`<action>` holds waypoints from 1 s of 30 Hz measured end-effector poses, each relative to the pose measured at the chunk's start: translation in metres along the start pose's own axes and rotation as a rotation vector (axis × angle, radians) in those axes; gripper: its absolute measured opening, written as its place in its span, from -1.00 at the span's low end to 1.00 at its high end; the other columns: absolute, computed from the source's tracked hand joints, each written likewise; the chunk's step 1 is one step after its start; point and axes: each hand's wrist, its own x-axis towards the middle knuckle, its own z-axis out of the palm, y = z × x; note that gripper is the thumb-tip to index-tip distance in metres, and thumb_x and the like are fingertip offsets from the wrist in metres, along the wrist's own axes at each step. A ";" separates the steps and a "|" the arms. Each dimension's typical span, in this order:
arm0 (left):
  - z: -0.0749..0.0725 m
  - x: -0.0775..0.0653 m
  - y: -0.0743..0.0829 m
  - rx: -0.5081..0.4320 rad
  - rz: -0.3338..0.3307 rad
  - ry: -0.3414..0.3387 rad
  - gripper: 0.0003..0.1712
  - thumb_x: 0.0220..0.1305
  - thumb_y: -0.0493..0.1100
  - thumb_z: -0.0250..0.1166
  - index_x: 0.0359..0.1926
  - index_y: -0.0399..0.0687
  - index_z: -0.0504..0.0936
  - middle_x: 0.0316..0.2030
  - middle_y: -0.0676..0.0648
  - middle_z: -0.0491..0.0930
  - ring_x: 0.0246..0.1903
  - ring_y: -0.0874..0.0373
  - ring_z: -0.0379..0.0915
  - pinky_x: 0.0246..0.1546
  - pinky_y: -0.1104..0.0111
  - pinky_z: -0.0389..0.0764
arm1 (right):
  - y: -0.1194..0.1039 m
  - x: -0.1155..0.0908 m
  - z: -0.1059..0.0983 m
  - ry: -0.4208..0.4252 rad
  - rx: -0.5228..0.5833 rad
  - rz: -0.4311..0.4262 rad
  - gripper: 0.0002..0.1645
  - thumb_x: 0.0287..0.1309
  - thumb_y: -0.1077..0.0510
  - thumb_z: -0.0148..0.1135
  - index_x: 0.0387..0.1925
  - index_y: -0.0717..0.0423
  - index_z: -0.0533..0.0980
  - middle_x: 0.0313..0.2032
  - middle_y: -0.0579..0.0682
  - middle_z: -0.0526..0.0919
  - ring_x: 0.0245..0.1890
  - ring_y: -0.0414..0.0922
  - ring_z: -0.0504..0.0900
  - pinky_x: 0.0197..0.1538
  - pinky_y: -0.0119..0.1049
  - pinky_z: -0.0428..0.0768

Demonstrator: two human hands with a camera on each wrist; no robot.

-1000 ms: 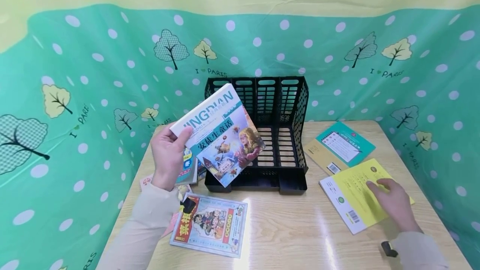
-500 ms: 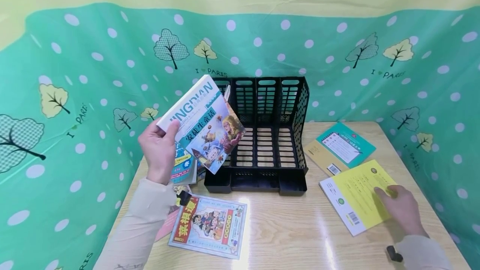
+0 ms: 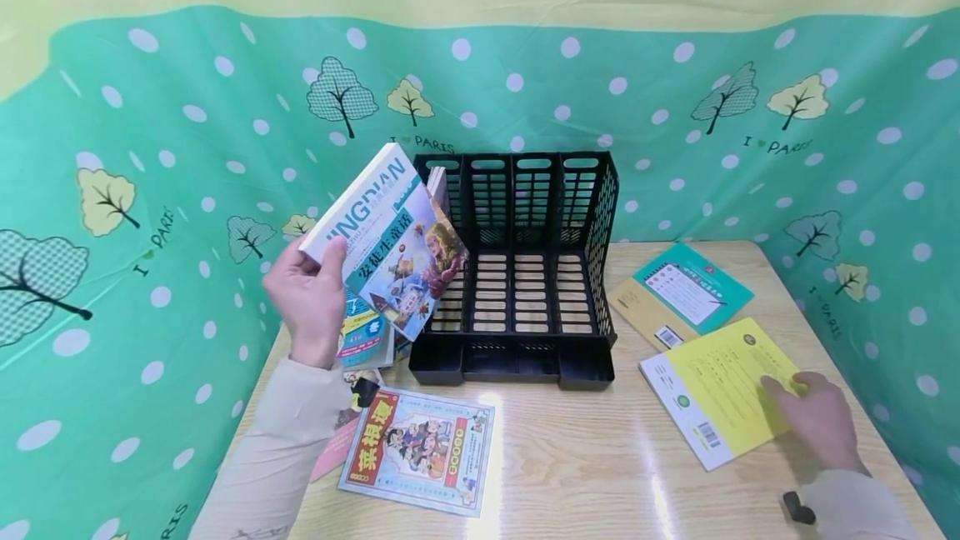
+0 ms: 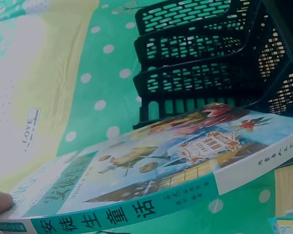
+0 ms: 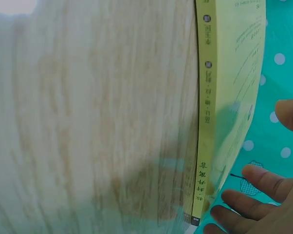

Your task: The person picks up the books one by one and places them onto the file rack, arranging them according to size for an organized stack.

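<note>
My left hand (image 3: 307,298) pinches a thick paperback storybook (image 3: 405,252) by its top left corner, thumb on the front cover. The book is tilted and in the air, before the left side of a black slotted file rack (image 3: 528,294). In the left wrist view its teal spine (image 4: 112,219) faces the camera, with the rack beyond. My right hand (image 3: 817,415) hovers at the right edge of a yellow book (image 3: 731,394) lying on the table. From the right wrist, its fingers (image 5: 265,183) look spread and loosely bent, holding nothing.
A teal-and-tan book (image 3: 690,290) lies behind the yellow one. A light-blue comic-style book (image 3: 420,452) lies front left, over a pink one (image 3: 330,452). More books (image 3: 367,340) are partly hidden below the held book. A pale strip (image 3: 437,186) shows behind it; unclear what it is.
My left hand has moved left with the storybook, uncovering more of the rack. My right hand has shifted slightly right and toward me over the yellow book.
</note>
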 end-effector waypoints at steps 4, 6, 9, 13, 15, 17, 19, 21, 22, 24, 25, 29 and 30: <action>-0.001 0.000 0.000 0.027 0.034 0.026 -0.78 0.19 -0.20 0.36 -0.11 -0.07 0.72 -0.17 -0.07 0.70 -0.26 0.19 0.67 -0.30 0.43 0.66 | 0.003 0.001 0.000 0.001 0.008 0.011 0.23 0.19 -0.47 -0.12 0.33 0.56 -0.08 0.26 0.60 0.02 0.22 0.53 0.03 0.12 0.41 0.17; -0.001 0.000 0.000 0.033 0.057 0.036 -0.79 0.19 -0.22 0.36 -0.12 -0.08 0.72 -0.17 -0.08 0.70 -0.29 0.22 0.67 -0.34 0.45 0.66 | 0.004 0.002 0.000 0.001 0.010 0.019 0.23 0.19 -0.48 -0.12 0.34 0.55 -0.10 0.26 0.60 0.01 0.23 0.53 0.02 0.12 0.41 0.16; 0.002 -0.001 -0.001 0.047 0.086 0.056 -0.79 0.19 -0.25 0.35 -0.13 -0.10 0.72 -0.18 -0.09 0.70 -0.33 0.23 0.67 -0.41 0.49 0.65 | 0.006 0.003 -0.001 -0.007 0.012 0.025 0.25 0.18 -0.48 -0.11 0.35 0.54 -0.13 0.26 0.60 0.00 0.23 0.53 0.01 0.12 0.42 0.15; 0.011 -0.005 0.006 0.048 0.101 0.062 -0.80 0.21 -0.29 0.32 -0.12 -0.19 0.70 -0.18 -0.11 0.70 -0.31 0.18 0.68 -0.44 0.49 0.65 | 0.009 0.004 -0.001 -0.024 0.008 0.022 0.29 0.16 -0.50 -0.11 0.36 0.53 -0.18 0.27 0.61 -0.03 0.22 0.55 0.00 0.12 0.42 0.14; 0.016 -0.009 0.012 0.048 0.111 0.056 -0.80 0.23 -0.32 0.29 -0.12 -0.26 0.69 -0.16 -0.13 0.69 -0.26 0.14 0.68 -0.39 0.48 0.65 | 0.008 0.003 0.000 -0.027 0.005 0.021 0.31 0.14 -0.51 -0.10 0.36 0.53 -0.20 0.27 0.61 -0.04 0.21 0.55 0.00 0.12 0.42 0.14; 0.021 -0.011 0.017 0.056 0.113 0.056 -0.79 0.24 -0.34 0.27 -0.11 -0.28 0.68 -0.15 -0.16 0.68 -0.22 0.08 0.67 -0.37 0.47 0.66 | 0.008 0.003 0.000 -0.028 0.000 0.021 0.35 0.11 -0.54 -0.09 0.36 0.52 -0.22 0.27 0.61 -0.04 0.20 0.55 0.01 0.11 0.43 0.14; 0.027 -0.013 0.018 0.063 0.117 0.060 -0.79 0.24 -0.34 0.27 -0.11 -0.30 0.67 -0.15 -0.17 0.68 -0.21 0.04 0.67 -0.38 0.47 0.66 | 0.008 0.002 0.001 -0.024 -0.003 0.024 0.37 0.09 -0.55 -0.08 0.36 0.53 -0.22 0.26 0.62 -0.01 0.18 0.55 0.06 0.09 0.42 0.18; 0.032 -0.012 0.015 0.069 0.129 0.073 -0.80 0.22 -0.35 0.28 -0.12 -0.30 0.67 -0.16 -0.18 0.68 -0.24 0.02 0.68 -0.44 0.48 0.65 | 0.009 0.002 0.002 -0.025 -0.005 0.032 0.38 0.08 -0.56 -0.08 0.36 0.54 -0.22 0.24 0.61 0.02 0.15 0.53 0.12 0.06 0.42 0.22; 0.035 -0.011 0.011 0.069 0.136 0.082 -0.80 0.21 -0.35 0.29 -0.13 -0.30 0.68 -0.18 -0.19 0.69 -0.27 0.01 0.68 -0.47 0.48 0.65 | 0.010 0.001 0.003 -0.025 -0.008 0.036 0.39 0.07 -0.57 -0.07 0.36 0.54 -0.22 0.23 0.61 0.05 0.12 0.51 0.16 0.04 0.41 0.25; 0.041 -0.009 0.001 0.057 0.165 0.089 -0.80 0.19 -0.36 0.31 -0.14 -0.30 0.68 -0.20 -0.17 0.69 -0.29 0.03 0.69 -0.47 0.48 0.65 | 0.011 0.001 0.004 -0.026 -0.018 0.044 0.39 0.07 -0.57 -0.07 0.35 0.56 -0.20 0.19 0.61 0.09 0.07 0.48 0.22 -0.01 0.38 0.29; 0.044 -0.007 -0.004 0.047 0.175 0.090 -0.80 0.18 -0.36 0.32 -0.14 -0.30 0.68 -0.20 -0.16 0.70 -0.29 0.05 0.69 -0.44 0.46 0.66 | 0.012 0.001 0.004 -0.027 -0.021 0.048 0.40 0.06 -0.58 -0.07 0.35 0.56 -0.20 0.18 0.60 0.10 0.05 0.47 0.23 -0.03 0.37 0.31; 0.056 -0.005 -0.023 0.011 0.201 0.087 -0.79 0.17 -0.33 0.35 -0.14 -0.20 0.70 -0.18 -0.10 0.70 -0.25 0.13 0.68 -0.36 0.43 0.67 | 0.014 0.003 0.004 -0.020 -0.051 0.040 0.40 0.04 -0.58 -0.05 0.33 0.58 -0.13 0.14 0.61 0.15 0.01 0.47 0.27 -0.09 0.34 0.36; 0.059 -0.005 -0.026 0.011 0.213 0.084 -0.78 0.17 -0.32 0.35 -0.13 -0.19 0.69 -0.17 -0.11 0.69 -0.24 0.13 0.67 -0.34 0.41 0.67 | 0.015 0.004 0.005 -0.016 -0.060 0.035 0.39 0.04 -0.58 -0.05 0.32 0.58 -0.11 0.13 0.60 0.16 0.00 0.47 0.28 -0.11 0.33 0.37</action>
